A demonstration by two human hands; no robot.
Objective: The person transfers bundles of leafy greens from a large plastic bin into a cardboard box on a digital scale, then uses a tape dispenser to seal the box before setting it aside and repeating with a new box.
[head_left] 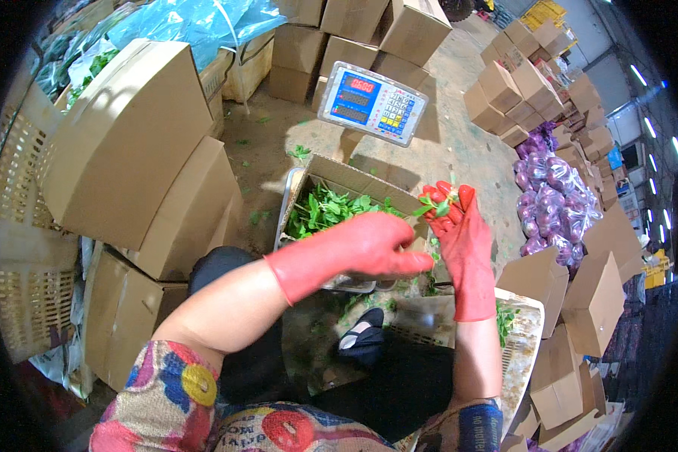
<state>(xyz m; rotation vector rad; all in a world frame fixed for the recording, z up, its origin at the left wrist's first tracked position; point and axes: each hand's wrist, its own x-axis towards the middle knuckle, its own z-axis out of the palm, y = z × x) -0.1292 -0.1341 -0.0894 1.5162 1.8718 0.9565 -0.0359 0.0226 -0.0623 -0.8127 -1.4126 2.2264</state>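
My left hand (356, 246), in a red rubber glove, reaches across the front of an open cardboard box (361, 178); its thumb and fingers are apart, and I see nothing in it. Leafy green herbs (333, 209) lie inside the box, which sits on the metal pan of a scale. My right hand (457, 220), gloved alike, is palm up at the box's right corner with a small green sprig (440, 206) between its fingers. Behind the box stands the scale's display panel (373, 103), its red digits lit. My left hand hides part of the box's near side.
Stacked cardboard boxes (130, 141) rise at the left, beside a plastic crate (31, 271). More boxes (353, 51) stand behind the scale. Bagged purple produce (553, 198) is piled at the right. A dirty white crate (522, 361) with greens is by my right forearm.
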